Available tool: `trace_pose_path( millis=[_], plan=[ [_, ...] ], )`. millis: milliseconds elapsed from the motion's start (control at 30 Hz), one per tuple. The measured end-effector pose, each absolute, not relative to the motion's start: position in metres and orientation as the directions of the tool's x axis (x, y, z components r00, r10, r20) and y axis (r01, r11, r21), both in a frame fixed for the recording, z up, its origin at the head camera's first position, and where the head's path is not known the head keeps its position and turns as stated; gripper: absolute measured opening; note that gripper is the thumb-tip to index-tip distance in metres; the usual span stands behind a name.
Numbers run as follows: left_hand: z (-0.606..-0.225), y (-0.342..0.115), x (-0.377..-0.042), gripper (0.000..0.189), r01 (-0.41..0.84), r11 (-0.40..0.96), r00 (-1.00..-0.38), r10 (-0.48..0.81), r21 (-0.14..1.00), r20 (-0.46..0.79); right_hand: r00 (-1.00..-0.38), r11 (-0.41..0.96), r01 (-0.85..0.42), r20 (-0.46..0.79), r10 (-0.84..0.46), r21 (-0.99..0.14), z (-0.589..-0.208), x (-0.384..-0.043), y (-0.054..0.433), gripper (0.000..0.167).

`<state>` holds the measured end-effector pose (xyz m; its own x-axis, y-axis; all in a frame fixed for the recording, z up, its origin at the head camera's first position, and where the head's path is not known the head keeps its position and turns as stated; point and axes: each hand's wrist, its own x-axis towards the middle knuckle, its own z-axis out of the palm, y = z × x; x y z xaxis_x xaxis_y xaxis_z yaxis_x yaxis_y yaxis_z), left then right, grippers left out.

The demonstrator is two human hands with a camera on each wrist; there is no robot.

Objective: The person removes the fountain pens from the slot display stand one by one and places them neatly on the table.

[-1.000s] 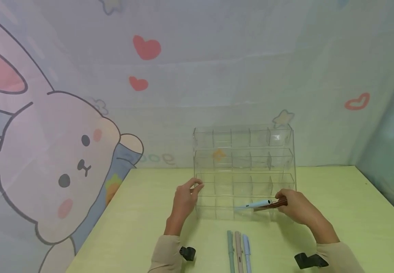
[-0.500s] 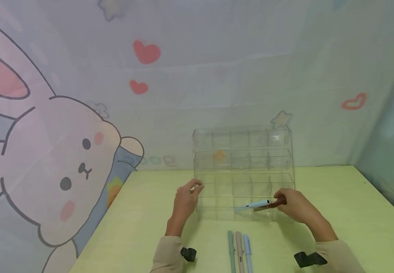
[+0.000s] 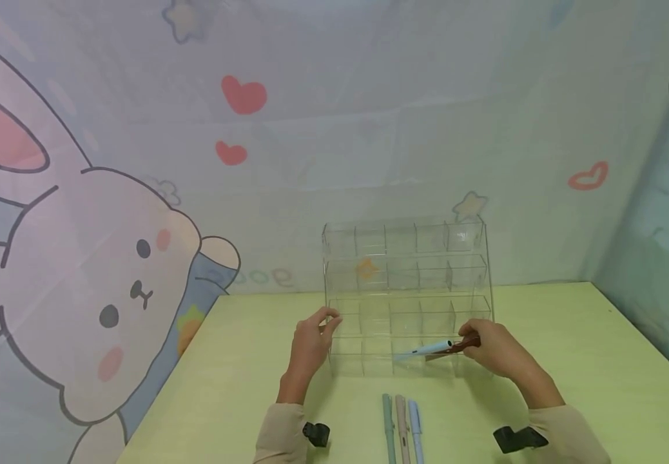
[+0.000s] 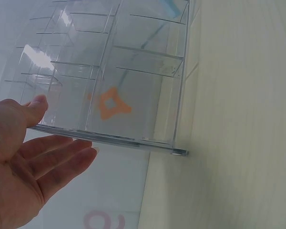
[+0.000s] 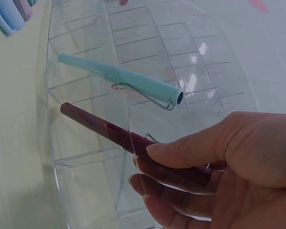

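Observation:
A clear plastic pen rack (image 3: 407, 319) with stepped rows of compartments stands on the table. My left hand (image 3: 309, 345) grips its left side panel, thumb inside and fingers outside in the left wrist view. Between thumb and fingers, my right hand (image 3: 497, 348) holds a dark red pen (image 5: 88, 119) with a wire clip, slanted at the bottom row. Its far end reaches into a front compartment. Beside it a light blue pen (image 5: 143, 86) leans in the neighbouring compartment, capped end up and towards the right.
Three more pens lie side by side in front of the rack: green (image 3: 389, 425), beige-pink (image 3: 402, 425) and pale blue (image 3: 415, 422). Behind the rack hangs a printed cloth (image 3: 334, 129) with a rabbit and hearts. The pale table (image 3: 242, 367) extends to both sides.
The head view has shifted slightly. Both hands, the dark red pen and the light blue pen keep their places against the rack.

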<state>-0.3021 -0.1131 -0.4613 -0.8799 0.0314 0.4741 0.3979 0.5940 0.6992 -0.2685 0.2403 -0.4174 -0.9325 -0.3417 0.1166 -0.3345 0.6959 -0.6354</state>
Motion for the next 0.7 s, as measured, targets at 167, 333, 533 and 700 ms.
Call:
trace_pose_path(
  millis=[167,333,533,700],
  plan=[
    [-0.4588,-0.1136,-0.3003,0.009,0.403,0.604,-0.873,0.028,0.688,0.486,-0.930,0.694,-0.343,0.123,-0.347,-0.633,-0.4173,-0.2683,0.2408,0.027],
    [-0.4574,-0.1152,-0.3000,0.012,0.400,0.609,-0.872,0.023,0.685,0.489,-0.927,0.693,-0.349,0.123,-0.355,-0.631,-0.4159,-0.2682,0.2405,0.028],
    [-0.4568,-0.1149,-0.2998,0.012,0.405,0.606,-0.872,0.030,0.685,0.489,-0.927,0.695,-0.351,0.130,-0.352,-0.628,-0.4166,-0.2676,0.2418,0.029],
    [-0.4593,-0.1132,-0.3004,0.011,0.399,0.611,-0.877,0.035,0.684,0.480,-0.929,0.692,-0.340,0.112,-0.354,-0.637,-0.4209,-0.2677,0.2431,0.028]
  ],
)
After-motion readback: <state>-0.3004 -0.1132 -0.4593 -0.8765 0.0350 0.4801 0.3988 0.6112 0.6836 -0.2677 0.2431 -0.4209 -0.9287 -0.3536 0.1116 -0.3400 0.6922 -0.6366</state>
